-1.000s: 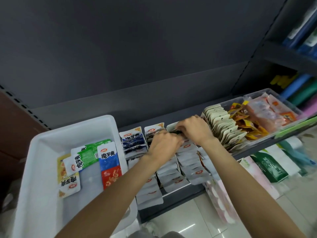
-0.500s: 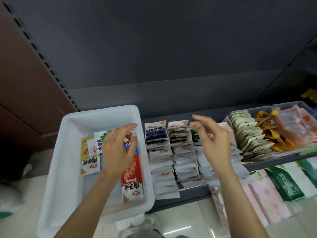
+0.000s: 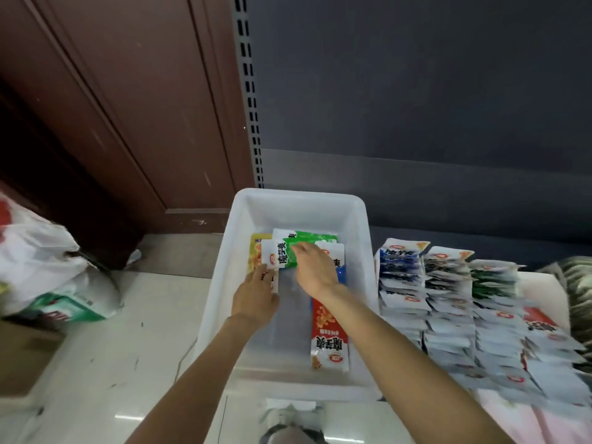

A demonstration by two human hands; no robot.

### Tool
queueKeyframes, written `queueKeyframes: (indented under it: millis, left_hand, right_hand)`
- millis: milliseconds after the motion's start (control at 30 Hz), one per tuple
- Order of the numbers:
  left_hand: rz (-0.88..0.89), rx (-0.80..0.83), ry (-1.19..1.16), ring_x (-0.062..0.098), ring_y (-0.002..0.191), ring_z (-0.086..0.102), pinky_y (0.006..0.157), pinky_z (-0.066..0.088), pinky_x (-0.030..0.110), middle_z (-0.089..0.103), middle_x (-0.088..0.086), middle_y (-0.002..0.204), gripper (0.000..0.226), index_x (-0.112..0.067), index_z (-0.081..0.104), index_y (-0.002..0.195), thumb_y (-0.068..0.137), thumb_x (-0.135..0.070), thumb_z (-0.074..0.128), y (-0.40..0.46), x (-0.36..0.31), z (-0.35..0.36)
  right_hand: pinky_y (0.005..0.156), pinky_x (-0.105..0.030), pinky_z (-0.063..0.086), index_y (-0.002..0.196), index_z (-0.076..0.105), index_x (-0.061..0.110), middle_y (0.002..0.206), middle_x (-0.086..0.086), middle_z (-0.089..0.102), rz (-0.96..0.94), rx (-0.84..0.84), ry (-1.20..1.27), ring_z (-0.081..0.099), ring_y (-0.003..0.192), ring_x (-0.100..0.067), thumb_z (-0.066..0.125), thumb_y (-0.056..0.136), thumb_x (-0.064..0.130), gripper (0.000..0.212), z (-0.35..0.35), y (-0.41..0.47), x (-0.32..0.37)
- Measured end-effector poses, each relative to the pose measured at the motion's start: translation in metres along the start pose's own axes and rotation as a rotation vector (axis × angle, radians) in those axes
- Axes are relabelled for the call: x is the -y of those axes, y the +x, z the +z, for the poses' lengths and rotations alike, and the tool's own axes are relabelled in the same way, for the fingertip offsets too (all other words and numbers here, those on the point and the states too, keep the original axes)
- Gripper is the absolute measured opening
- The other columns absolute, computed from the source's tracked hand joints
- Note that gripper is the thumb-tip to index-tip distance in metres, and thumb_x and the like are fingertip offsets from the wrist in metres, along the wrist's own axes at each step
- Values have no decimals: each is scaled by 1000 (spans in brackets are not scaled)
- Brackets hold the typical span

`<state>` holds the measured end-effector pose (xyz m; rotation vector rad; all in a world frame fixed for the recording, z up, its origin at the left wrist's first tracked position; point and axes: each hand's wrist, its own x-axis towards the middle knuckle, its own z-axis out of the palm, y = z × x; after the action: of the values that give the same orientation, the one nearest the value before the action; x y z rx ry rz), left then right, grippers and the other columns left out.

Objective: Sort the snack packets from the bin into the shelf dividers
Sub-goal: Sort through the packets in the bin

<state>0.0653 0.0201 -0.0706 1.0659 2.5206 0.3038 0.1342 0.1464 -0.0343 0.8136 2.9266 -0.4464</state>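
Both hands in white bin (image 3: 355, 219) – right hand (image 3: 315, 267) fingers pinch green "魔芋爽" packet (image 3: 307, 248) at far end; left hand (image 3: 256, 298) flat, fingers straight on yellow packet (image 3: 255, 256).

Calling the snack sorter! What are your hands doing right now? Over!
Both hands in the white plastic bin. Right hand fingertips on the green snack packet; left hand touching the small white packet. Nothing lifted yet. Nothing blocking.
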Motion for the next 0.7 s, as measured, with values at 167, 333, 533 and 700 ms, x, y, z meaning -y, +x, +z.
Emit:
queueKeyframes:
  millis: [167, 333, 533, 700]
  left_hand:
    - [35, -34, 38, 19, 137, 31, 106, 34, 31, 18, -2, 156, 57, -21, 33, 144, 90, -20, 50, 0, 4, 4]
    - [-9, -287, -419, 30, 116, 51, 84, 44, 33, 33, 9, 143, 49, -15, 48, 131, 83, -9, 60, -3, -1, -10]
    - [-105, -200, -1277, 12, 104, 56, 86, 46, 22, 58, 0, 114, 33, -15, 53, 119, 88, -8, 63, -11, -17, -54]
    - [17, 158, -1292, 5, 83, 67, 61, 49, 15, 69, -4, 98, 28, -8, 61, 115, 88, -11, 63, -18, -24, -72]
  right_hand:
    - [104, -37, 40, 139, 34, 1, 144, -22, 36, -75, 42, -300, 38, 133, -33, 52, 87, -5, 56, 21, 24, -2]
    - [45, -26, 47, 95, 67, 8, 78, -7, 68, -194, 9, -436, 67, 64, -19, 79, 58, 6, 39, 8, 8, 1]
    - [70, -36, 51, 82, 58, 9, 79, -7, 63, 381, -330, 1072, 60, 72, -22, 46, 97, 10, 19, -17, -12, -1]
    - [70, -23, 54, 107, 57, 4, 100, -9, 69, 419, -271, 1607, 67, 88, -18, 45, 96, 0, 16, -39, -42, 5]
